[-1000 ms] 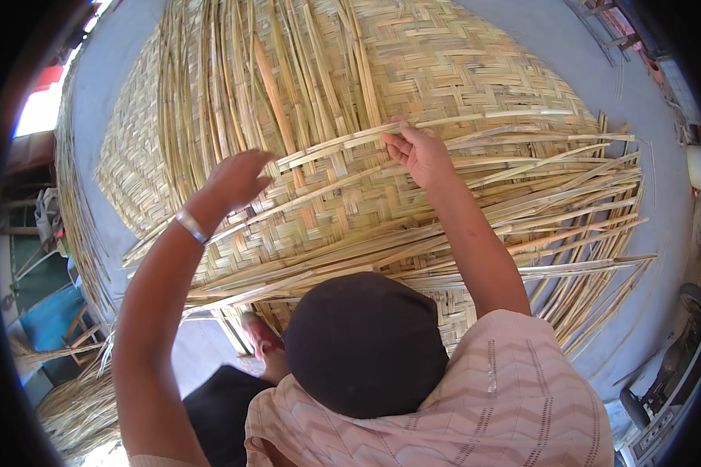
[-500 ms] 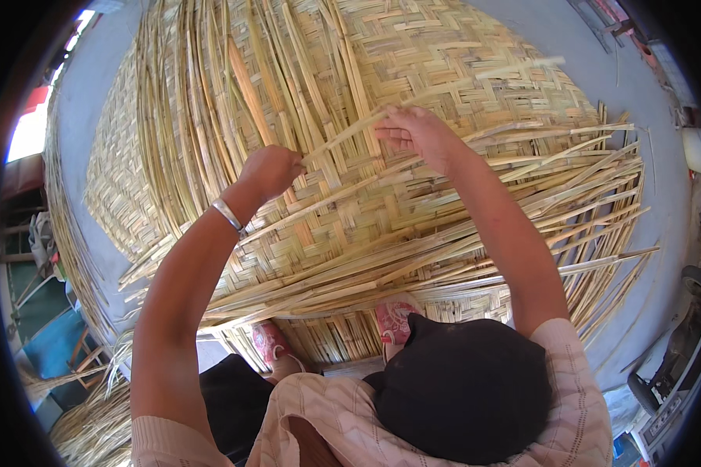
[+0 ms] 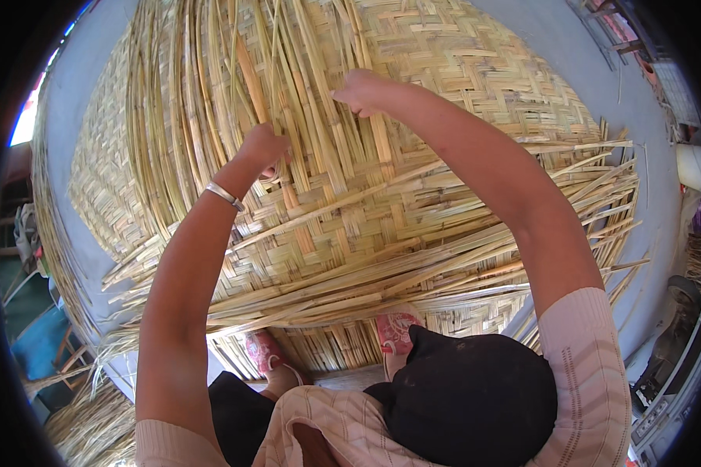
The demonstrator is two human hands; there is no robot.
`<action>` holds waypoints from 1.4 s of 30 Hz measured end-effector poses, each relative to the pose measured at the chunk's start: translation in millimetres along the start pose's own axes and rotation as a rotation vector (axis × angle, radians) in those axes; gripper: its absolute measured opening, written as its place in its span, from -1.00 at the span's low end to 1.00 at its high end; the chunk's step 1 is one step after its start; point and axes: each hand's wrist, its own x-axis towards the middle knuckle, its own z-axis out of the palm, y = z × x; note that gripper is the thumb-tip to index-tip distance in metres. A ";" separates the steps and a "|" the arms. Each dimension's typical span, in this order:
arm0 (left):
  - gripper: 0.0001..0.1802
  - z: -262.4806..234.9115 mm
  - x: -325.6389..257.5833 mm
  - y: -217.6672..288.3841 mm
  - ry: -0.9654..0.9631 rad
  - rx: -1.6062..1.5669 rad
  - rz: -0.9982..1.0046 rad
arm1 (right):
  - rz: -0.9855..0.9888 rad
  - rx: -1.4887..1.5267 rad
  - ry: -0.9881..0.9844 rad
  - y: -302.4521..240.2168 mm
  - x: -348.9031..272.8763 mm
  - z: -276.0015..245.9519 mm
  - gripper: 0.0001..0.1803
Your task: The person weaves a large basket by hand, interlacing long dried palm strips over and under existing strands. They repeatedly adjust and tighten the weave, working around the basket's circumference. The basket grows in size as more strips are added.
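A large woven reed mat (image 3: 475,70) lies before me, in pale yellow and tan. Long split reed strips (image 3: 188,109) run away from me over its left and middle part. My left hand (image 3: 263,148), with a silver bangle at the wrist, is closed low over these strips; a thin greenish strip (image 3: 274,47) appears to run up from it. Farther off and to the right, my right hand (image 3: 360,92) has its fingers curled at the edge of the upright strips. What it pinches, if anything, is hidden.
Loose reeds (image 3: 413,253) lie crosswise over the near part of the mat, their ends fanning out at right. My feet in red patterned shoes (image 3: 397,333) stand at the near edge. More straw (image 3: 93,428) is heaped at lower left; a wheel (image 3: 681,300) stands at right.
The strip that stretched between both hands toward the right no longer spans them. My right hand has moved left and farther away; my left hand has shifted slightly left and away.
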 end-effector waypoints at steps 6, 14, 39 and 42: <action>-0.82 -2.9 9.2 -18.6 0.056 -0.217 0.095 | -0.037 0.151 0.077 13.0 12.3 5.0 -0.74; -0.75 4.7 11.1 -6.0 0.233 0.166 0.193 | -0.415 -0.282 0.458 27.6 -7.2 15.6 -0.88; -0.71 -8.0 20.3 11.4 0.060 0.301 0.050 | -0.196 0.514 -0.021 15.1 2.5 5.4 -0.85; -0.71 -17.6 11.5 19.5 -0.104 -0.038 -0.074 | -0.281 0.459 -0.036 10.3 -4.0 4.0 -0.79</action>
